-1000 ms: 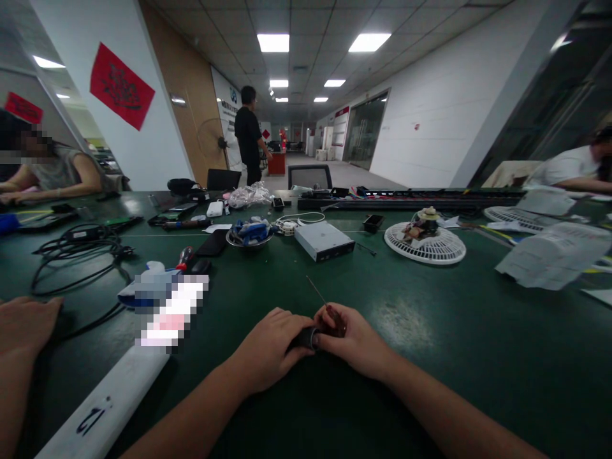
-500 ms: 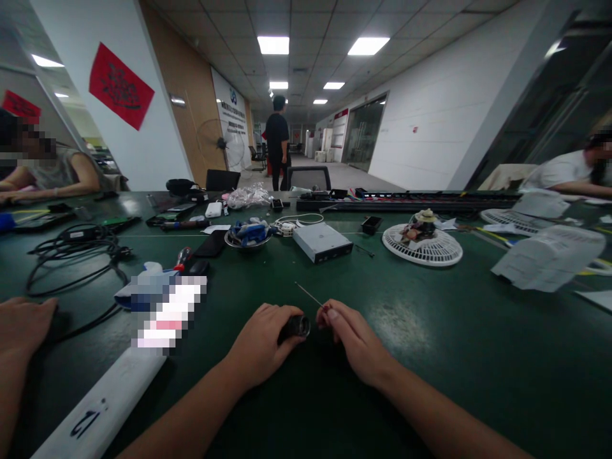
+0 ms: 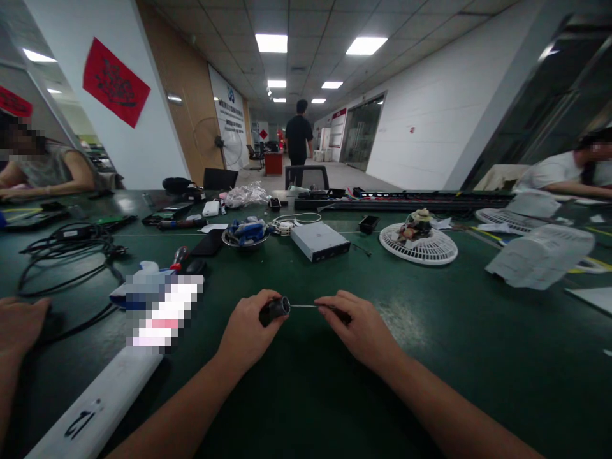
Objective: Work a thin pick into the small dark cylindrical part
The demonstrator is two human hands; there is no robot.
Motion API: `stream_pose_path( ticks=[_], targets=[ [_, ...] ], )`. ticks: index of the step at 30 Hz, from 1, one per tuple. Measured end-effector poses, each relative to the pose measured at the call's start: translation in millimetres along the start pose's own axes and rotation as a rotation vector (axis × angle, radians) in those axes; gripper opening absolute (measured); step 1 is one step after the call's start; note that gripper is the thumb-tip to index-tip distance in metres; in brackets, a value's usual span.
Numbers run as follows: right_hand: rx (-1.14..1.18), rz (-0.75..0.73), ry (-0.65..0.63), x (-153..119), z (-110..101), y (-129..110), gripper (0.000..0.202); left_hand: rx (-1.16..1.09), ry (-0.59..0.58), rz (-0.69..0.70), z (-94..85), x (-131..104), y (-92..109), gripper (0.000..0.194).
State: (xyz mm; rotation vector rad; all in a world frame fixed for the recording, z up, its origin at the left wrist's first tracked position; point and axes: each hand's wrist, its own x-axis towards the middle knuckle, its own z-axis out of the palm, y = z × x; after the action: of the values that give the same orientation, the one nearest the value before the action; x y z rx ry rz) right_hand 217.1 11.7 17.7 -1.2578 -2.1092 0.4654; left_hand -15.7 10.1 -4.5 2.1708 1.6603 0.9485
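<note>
Left hand (image 3: 251, 328) clamped on black cylinder (image 3: 278, 308), open end now turned right. Right hand (image 3: 357, 325) pinches thin screwdriver (image 3: 303, 306); shaft, previously slanting up-left, now level, tip at that end. Both above green table (image 3: 478, 319). Far back, black-clad person (image 3: 299, 137) has shifted right.

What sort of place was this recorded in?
Probably an office area used as a workshop: the green table bears a silver drive-like box and a white grille, with dark chairs beyond.
</note>
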Motion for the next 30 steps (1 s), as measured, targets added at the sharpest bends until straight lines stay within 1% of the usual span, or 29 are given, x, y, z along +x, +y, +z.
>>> stream_pose_path(
  ticks=[5, 8, 10, 15, 18, 20, 24, 27, 30],
  targets=[
    [0.053, -0.022, -0.024, -0.8, -3.1, -4.4, 0.018, 0.026, -0.019, 0.108, 0.9, -0.6, 0.5, 0.025],
    [0.051, 0.020, 0.002, -0.1, -1.6, -5.7, 0.020, 0.034, -0.025, 0.157, 0.9, -1.4, 1.7, 0.028],
    [0.020, 0.042, 0.014, 0.2, -0.6, -6.7, 0.019, 0.050, -0.023, 0.166, 1.0, -1.9, 1.8, 0.030],
    [0.051, 0.012, -0.039, 0.1, -0.6, -6.8, 0.019, 0.059, -0.019, 0.175, 1.6, -2.2, 0.0, 0.031],
    [0.051, 0.067, -0.007, -0.2, -0.8, -4.3, 0.021, 0.045, -0.021, 0.188, 1.9, -2.3, -0.2, 0.031],
    [0.027, 0.105, 0.002, -0.5, -0.4, -3.5, 0.022, 0.046, -0.020, 0.184, 2.2, -2.3, 0.3, 0.031],
    [0.010, 0.121, -0.039, -0.9, 0.2, -6.5, 0.023, 0.070, -0.006, 0.144, 2.3, -1.7, 1.6, 0.030],
    [0.001, 0.163, 0.006, 0.5, -0.3, -7.0, 0.019, 0.074, 0.022, 0.088, 0.8, -0.5, 1.6, 0.026],
    [-0.077, 0.248, 0.035, 2.8, -1.4, -0.2, 0.029, 0.069, 0.037, 0.031, -1.3, 0.6, 0.3, 0.025]
  ],
)
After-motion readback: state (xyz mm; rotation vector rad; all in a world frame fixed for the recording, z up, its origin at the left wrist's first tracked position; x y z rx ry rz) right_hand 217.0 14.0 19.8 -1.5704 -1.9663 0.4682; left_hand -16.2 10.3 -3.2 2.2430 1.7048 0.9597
